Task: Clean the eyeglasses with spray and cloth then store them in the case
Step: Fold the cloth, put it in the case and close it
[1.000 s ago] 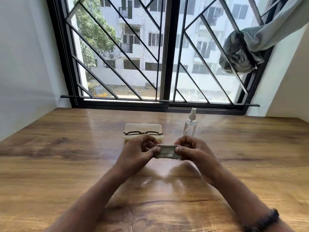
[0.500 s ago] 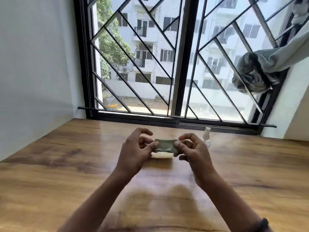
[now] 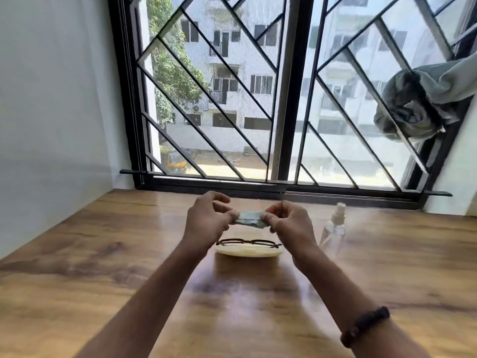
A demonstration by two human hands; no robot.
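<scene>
Wide wooden table (image 3: 77, 280) below a black barred window (image 3: 291, 99), with a knotted grey curtain (image 3: 413, 109) caught in the bars at upper right. White wall on the left. Clear spray bottle (image 3: 333, 228) upright on the table, just right of the right wrist and in plain sight. Dark beaded bracelet (image 3: 364, 326) round the right forearm.

Far part of the pale case (image 3: 249, 251) hidden behind the hands and cloth; open or closed, impossible to tell. Left ends of the case and of the dark-framed glasses (image 3: 247, 242) partly covered by the left wrist. Bottle faint and see-through against the glare, liquid level not readable. Whole view slightly blurred.

Small grey-green cloth (image 3: 249, 219) stretched between both hands, raised above the table. Left hand (image 3: 206, 223) pinching the cloth's left end with thumb and curled forefinger, other fingers lifted and bent. Right hand (image 3: 289, 223) pinching the right end likewise, fingers curled. Glasses lying on top of the case, seen just below the cloth and between the two wrists, apart from both hands.
</scene>
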